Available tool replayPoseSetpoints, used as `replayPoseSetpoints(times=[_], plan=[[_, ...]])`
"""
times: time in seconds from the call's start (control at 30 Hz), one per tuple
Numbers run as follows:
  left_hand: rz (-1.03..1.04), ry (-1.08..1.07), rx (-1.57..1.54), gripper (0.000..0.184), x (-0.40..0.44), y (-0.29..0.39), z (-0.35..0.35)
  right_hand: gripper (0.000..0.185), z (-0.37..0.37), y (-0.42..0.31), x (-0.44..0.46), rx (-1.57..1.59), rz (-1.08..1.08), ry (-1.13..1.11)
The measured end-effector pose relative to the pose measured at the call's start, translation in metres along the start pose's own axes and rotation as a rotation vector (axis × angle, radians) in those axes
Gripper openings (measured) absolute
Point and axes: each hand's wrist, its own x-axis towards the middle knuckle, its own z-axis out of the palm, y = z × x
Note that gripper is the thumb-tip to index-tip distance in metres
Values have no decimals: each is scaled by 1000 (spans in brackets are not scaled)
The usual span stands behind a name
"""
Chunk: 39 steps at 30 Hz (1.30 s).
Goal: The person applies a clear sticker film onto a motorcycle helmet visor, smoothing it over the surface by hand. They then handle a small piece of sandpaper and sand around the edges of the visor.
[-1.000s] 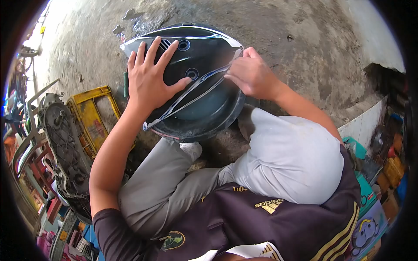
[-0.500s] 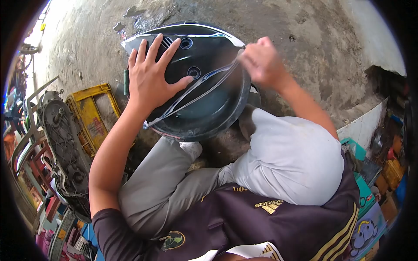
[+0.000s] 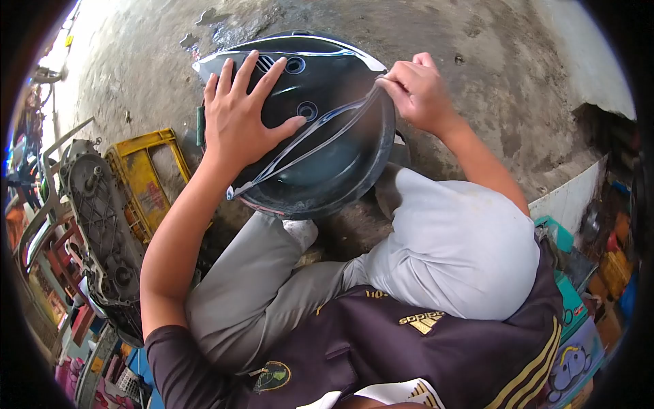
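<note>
A dark, glossy curved panel (image 3: 279, 102) with silvery-white edges and two round holes rests across a round black basin (image 3: 320, 201). My left hand (image 3: 238, 123) lies spread on the panel's left part, its thumb near the lower hole. At the panel's right tip, my right hand (image 3: 419, 95) has its thumb and fingers pinched together, right beside the edge; whatever is between them is too small to make out. A thin, clear-looking strip (image 3: 320, 146) bows below the panel's lower edge, running from the lower left end towards my right fingertips.
Left of the basin lie a yellow plastic crate (image 3: 146, 177) and a grey metal engine casing (image 3: 102, 218). A green box (image 3: 569, 300) and assorted parts stand at the right, by a low white wall (image 3: 569, 191). My bent knee (image 3: 463, 245) is close below my right hand.
My right hand has moved outward and up from the panel's edge to its right tip. The panel and my left hand have shifted slightly right.
</note>
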Motion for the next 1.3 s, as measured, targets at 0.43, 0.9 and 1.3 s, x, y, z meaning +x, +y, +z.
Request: replayPoseSetpoints(times=[0.43,0.9,1.3], plan=[[5,2,4,89,1,3,-1,16,15,-18,-15,56,-184,-28],[3,7,-3,90,1,0,0,19,6,3,-7,4,22,38],[2,-7,8,90,1,0,0,16,9,-14,-9,153,-14,-45]])
